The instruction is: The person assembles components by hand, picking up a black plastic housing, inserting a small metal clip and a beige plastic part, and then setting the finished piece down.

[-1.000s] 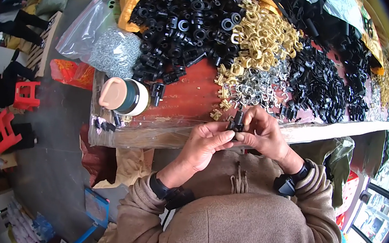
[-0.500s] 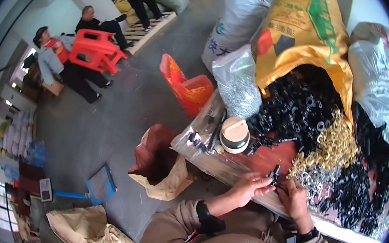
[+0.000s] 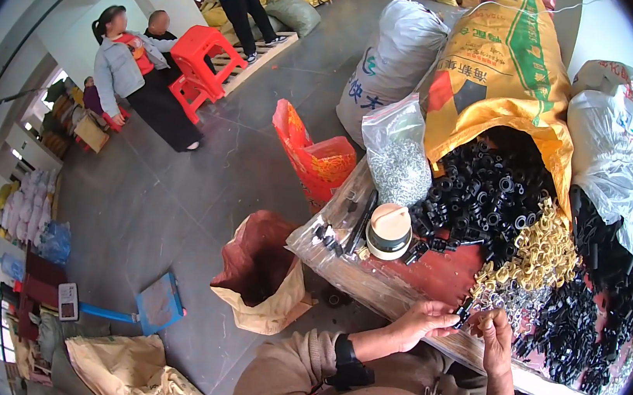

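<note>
From above, both hands meet at the table's near edge (image 3: pixel 398 300): the left hand (image 3: pixel 427 323) and right hand (image 3: pixel 494 333) pinch one small black part (image 3: pixel 464 312) between fingertips, held close for fitting. Just beyond lie heaps of black rings (image 3: pixel 480 197) and brass rings (image 3: pixel 536 254), within reach.

one fisheye view from the wearer's head looks down and leftward, with the table (image 3: pixel 400 285) close at lower right and the two hands near the bottom edge. the grey floor (image 3: pixel 175 205) stretches away to upper left, where people by a red stool (image 3: pixel 206 56) look small and far. straight edges bend toward the dark round rim.
</note>
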